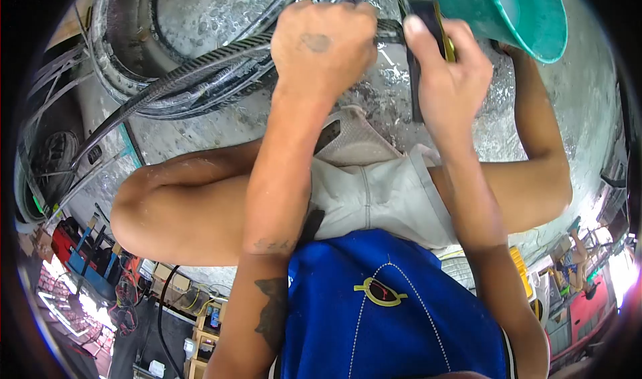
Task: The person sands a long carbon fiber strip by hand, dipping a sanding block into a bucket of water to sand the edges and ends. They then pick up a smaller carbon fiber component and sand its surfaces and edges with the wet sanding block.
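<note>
My left hand [326, 48] is closed in a fist around a long, black, curved bar [231, 50] with a woven carbon-fibre look. The bar runs down to the left, and a short stretch of it shows between my hands. My right hand [451, 78] pinches a dark, flat strip [416, 88] with a yellowish edge, thumb on top. This strip hangs across the bar's right end and hides it. Both hands are above the wet grey floor, in front of my crossed legs.
A green bucket [550, 25] with cloudy liquid stands at the upper right. Large black rings [124, 48], like wheel rims, lie at the upper left. Thin dark strips and hoops crowd the left edge. Another person [576, 265] is far off at the right.
</note>
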{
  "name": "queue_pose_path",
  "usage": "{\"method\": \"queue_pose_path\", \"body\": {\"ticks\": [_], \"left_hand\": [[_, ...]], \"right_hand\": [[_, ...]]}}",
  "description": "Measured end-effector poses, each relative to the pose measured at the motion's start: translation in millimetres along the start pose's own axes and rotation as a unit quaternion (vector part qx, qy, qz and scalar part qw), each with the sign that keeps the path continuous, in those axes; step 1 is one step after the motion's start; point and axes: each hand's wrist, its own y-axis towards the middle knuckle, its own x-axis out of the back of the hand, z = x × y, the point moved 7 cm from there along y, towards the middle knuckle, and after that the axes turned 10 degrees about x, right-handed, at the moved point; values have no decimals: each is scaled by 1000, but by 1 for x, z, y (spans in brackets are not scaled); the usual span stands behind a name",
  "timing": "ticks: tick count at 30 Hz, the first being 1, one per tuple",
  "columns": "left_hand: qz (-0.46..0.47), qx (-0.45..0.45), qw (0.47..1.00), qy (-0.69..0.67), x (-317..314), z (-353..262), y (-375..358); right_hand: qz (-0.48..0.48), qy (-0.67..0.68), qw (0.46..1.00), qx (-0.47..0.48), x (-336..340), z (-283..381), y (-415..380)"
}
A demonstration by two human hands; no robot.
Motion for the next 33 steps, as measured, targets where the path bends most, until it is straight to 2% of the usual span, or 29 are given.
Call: {"method": "queue_pose_path", "body": {"ticks": [2, 5, 10, 13, 16, 18, 20, 24, 26, 28, 29, 30, 32, 33], "left_hand": [[-7, -1, 1000, -5, 4, 0, 3], [15, -10, 1000, -20, 0, 2, 2], [15, -9, 1000, -3, -1, -1, -3], [15, -9, 1000, -21, 2, 2, 1], [3, -22, 999, -31, 5, 1, -3], [15, -12, 1000, 16, 6, -2, -1], [-9, -29, 999, 16, 8, -6, -2], [-5, -36, 999, 2, 7, -4, -2], [-19, -16, 1000, 15, 7, -2, -1], [-13, -21, 1000, 18, 4, -3, -1], [-10, -20, 1000, 17, 5, -2, -2], [-8, -19, 1000, 16, 5, -2, -2], [-12, -22, 1000, 18, 6, -3, -1], [-19, -19, 1000, 16, 7, -3, -1]], "right_hand": [[1, -46, 997, 59, 1, 6, 0], [-12, -16, 994, 105, 9, 3, -28], [12, -63, 996, 64, 6, 9, -7], [3, -50, 991, 120, 9, 11, -21], [7, -27, 992, 125, 8, 9, -29], [-9, -54, 993, 107, 8, 6, -7], [58, 52, 997, -10, -3, -10, 15], [-39, 68, 996, -46, 28, -10, 9], [-17, 48, 995, -81, 43, -27, -3], [57, 19, 998, 7, 40, -21, -12], [125, 31, 992, 3, 34, -15, -20], [120, 34, 992, -1, 35, -16, -24], [219, -42, 967, 124, 20, 0, -32], [277, -105, 950, 98, 14, -2, -35]]}}
